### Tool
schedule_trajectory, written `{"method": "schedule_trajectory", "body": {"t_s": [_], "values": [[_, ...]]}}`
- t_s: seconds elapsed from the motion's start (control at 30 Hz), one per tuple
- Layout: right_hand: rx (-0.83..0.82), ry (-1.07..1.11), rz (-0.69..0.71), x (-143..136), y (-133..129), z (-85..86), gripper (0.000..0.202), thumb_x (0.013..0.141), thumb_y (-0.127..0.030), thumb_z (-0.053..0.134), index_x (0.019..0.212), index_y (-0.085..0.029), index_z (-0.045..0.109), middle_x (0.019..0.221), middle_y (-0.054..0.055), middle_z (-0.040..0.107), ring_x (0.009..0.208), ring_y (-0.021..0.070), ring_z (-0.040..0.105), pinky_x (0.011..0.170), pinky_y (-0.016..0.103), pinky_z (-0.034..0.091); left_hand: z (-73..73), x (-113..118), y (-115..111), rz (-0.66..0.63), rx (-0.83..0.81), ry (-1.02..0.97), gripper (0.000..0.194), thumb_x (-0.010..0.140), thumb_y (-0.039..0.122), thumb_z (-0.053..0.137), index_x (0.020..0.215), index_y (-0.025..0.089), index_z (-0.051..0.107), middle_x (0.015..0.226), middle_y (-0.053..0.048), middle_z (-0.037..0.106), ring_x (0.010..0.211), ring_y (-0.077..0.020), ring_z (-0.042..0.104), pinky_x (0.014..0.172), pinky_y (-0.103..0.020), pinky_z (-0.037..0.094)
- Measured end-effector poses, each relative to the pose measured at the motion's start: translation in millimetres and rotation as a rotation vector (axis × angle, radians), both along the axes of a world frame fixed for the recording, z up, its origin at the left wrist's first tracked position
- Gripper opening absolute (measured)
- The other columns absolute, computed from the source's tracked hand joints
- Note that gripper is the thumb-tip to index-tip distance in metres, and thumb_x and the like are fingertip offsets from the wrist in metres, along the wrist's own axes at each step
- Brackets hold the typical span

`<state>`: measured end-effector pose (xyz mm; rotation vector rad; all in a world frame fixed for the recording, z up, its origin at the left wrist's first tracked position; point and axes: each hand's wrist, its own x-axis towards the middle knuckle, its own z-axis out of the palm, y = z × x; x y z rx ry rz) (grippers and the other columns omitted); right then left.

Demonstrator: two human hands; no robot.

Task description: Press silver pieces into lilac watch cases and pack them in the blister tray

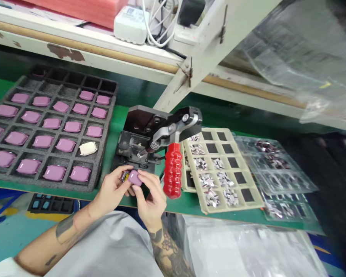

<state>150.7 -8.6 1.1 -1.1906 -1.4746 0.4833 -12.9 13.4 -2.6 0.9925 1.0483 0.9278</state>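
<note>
Between my two hands, in front of the clamp, is a small device with a purple cover (135,177). Its cover sits at an angle beside an inner part (125,176) with yellow and metallic bits; whether the two are joined I cannot tell. My left hand (115,188) pinches the inner part from the left. On the right, my right hand (150,192) grips the purple cover between thumb and fingers. Just beyond them stands a black toggle clamp fixture (141,142) with a red ribbed handle (173,171) pointing down toward me.
At left, a grey foam tray (96,169) holds several purple covers and one cream piece (88,148). To the right lie a beige compartment tray (203,206) of small metallic pieces and clear plastic trays (300,184). A shelf post (202,57) rises behind the clamp.
</note>
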Motion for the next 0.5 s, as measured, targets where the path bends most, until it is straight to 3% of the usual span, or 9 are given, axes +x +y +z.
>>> {"method": "schedule_trajectory", "body": {"t_s": [0.2,0.37,0.5], "values": [[-0.016,-0.092,0.084,1.6,4.3,-5.6,0.037,0.102,-0.010,0.072,0.134,-0.027,0.077,0.131,0.012,0.082,0.123,0.0305,0.074,0.105,0.055,0.063,0.5,-11.0,-1.2,-0.061,0.076,-0.052,0.062,0.106,0.037,0.076,0.161,0.014,0.062,0.106,-0.010,0.083,0.077,-0.0166,0.077,0.077,-0.030,0.068],[-0.032,-0.116,0.161,0.7,3.9,-4.4,0.048,0.104,-0.007,0.065,0.146,-0.030,0.071,0.146,0.011,0.077,0.136,0.0300,0.070,0.115,0.056,0.060,-5.4,-6.9,-0.4,0.054,0.083,-0.113,0.046,0.108,0.040,0.074,0.148,0.017,0.074,0.138,-0.016,0.080,0.075,-0.0137,0.077,0.074,-0.029,0.069],[-0.103,-0.034,0.078,0.8,2.2,-1.4,0.039,0.107,-0.018,0.067,0.145,-0.028,0.071,0.140,0.013,0.077,0.131,0.0289,0.072,0.108,0.049,0.063,-4.1,-5.8,0.0,0.059,0.106,-0.163,0.040,0.105,0.033,0.080,0.141,0.018,0.076,0.126,-0.014,0.085,0.099,-0.0215,0.084,0.087,-0.030,0.071]]}}
